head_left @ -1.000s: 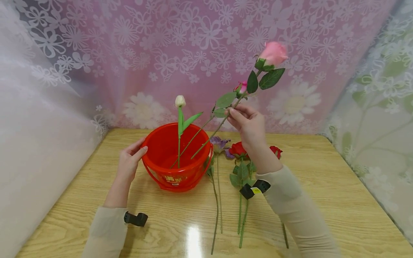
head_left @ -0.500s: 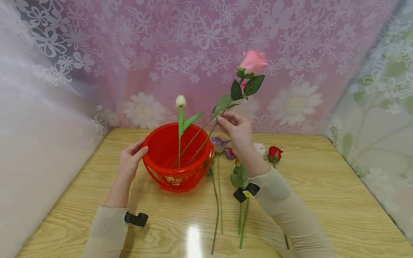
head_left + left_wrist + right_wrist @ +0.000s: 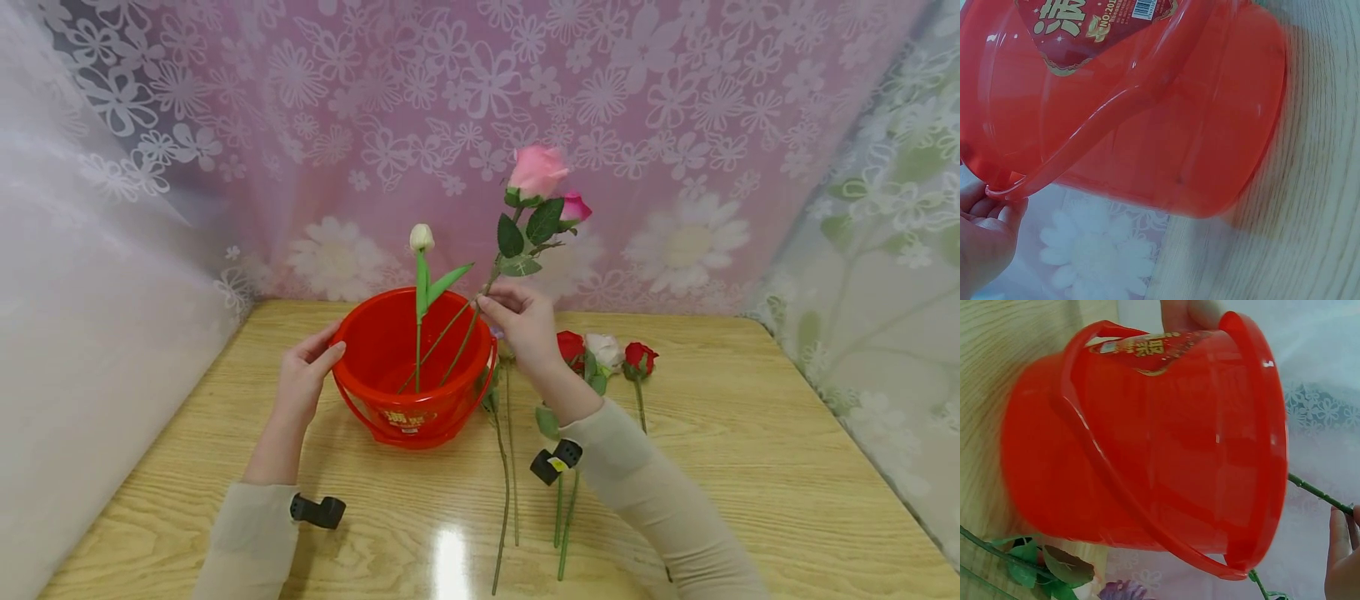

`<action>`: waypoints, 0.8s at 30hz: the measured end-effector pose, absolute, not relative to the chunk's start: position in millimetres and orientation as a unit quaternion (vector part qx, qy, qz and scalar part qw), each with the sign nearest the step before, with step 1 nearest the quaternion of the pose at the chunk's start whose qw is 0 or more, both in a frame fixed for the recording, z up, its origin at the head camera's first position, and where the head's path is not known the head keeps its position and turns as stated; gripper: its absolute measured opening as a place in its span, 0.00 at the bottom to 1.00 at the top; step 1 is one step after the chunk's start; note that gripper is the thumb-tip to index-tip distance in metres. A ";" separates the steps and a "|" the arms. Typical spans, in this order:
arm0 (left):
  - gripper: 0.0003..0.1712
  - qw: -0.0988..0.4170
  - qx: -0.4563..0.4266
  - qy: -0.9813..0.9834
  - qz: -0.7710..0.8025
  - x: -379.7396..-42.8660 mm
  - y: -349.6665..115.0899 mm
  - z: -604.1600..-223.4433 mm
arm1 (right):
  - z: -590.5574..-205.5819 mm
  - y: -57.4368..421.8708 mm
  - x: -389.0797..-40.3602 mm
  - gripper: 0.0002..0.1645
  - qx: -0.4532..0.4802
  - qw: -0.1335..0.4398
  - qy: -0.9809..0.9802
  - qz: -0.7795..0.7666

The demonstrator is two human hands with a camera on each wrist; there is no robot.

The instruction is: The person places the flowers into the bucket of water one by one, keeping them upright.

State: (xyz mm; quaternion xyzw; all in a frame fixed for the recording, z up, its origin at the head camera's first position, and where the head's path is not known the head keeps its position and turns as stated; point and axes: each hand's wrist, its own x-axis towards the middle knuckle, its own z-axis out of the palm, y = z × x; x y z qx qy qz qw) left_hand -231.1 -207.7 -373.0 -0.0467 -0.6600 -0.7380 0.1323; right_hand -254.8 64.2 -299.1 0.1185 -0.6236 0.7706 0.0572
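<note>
My left hand [image 3: 303,375] grips the rim of a red plastic bucket [image 3: 442,412] at its left side, thumb over the edge; the left wrist view shows it where the handle [image 3: 1100,119] joins. Thumb and fingertips of my right hand [image 3: 525,329] pinch the stem of a pale pink rose [image 3: 536,172] above the bucket's right rim. That stem's lower end is inside the bucket. A deep pink rosebud [image 3: 575,208] shows behind the rose. Another thin stem [image 3: 442,337] leans in the bucket; its upper part is hidden. A white tulip [image 3: 422,237] stands in the bucket.
Right of the bucket, a red rose [image 3: 570,348], a white rose [image 3: 603,352] and a smaller red rose [image 3: 640,358] lie on the wooden table [image 3: 720,433]. More stems lie nearby, with a purple flower [image 3: 1125,590]. A pink floral curtain [image 3: 450,108] hangs behind.
My right hand has moved left and down with the pink rose, bringing its stem deeper into the bucket. The deep pink bud now shows to the rose's right. My left hand stays on the rim.
</note>
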 end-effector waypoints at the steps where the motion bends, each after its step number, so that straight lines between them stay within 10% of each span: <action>1: 0.27 0.132 -0.046 -0.660 -0.738 -230.9 -207.7 -372.9 | -300.9 62.9 -254.8 0.13 0.119 0.054 -0.626 0.769; 24: 0.27 0.137 -0.049 -0.662 -0.736 -231.1 -207.4 -372.9 | -319.7 43.1 -249.0 0.09 0.133 0.016 -0.718 0.683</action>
